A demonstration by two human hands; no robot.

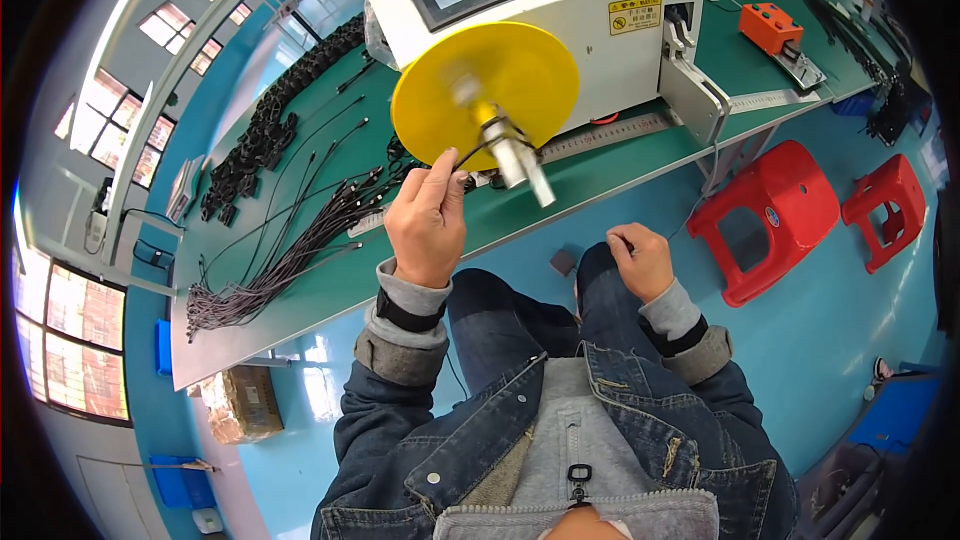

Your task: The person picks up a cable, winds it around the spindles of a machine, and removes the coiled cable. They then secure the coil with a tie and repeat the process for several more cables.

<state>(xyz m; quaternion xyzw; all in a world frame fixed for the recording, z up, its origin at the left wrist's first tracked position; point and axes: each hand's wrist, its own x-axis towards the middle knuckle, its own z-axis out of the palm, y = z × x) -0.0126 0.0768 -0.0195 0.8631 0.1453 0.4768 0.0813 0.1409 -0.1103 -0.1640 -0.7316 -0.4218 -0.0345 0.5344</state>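
Observation:
A white winding machine (600,60) with a small screen stands on the green-topped table, and a yellow disc (540,65) faces me at its front. Metal prongs (510,158) stick out from the disc's centre; the hub looks blurred. A thin black cable (480,147) runs from the prongs to my left hand (428,225), which pinches it between thumb and forefinger by the disc's lower edge. My right hand (643,262) is held above my right knee, its fingers curled closed. A small dark spot shows by its thumb, but I cannot tell what it is.
Straight grey-black cables (275,275) lie bundled on the table's left, with coiled black ones (262,135) behind. A metal ruler (610,137) lies along the front edge. An orange device (770,28) sits to the right. Red stools (800,200) stand on the floor, right.

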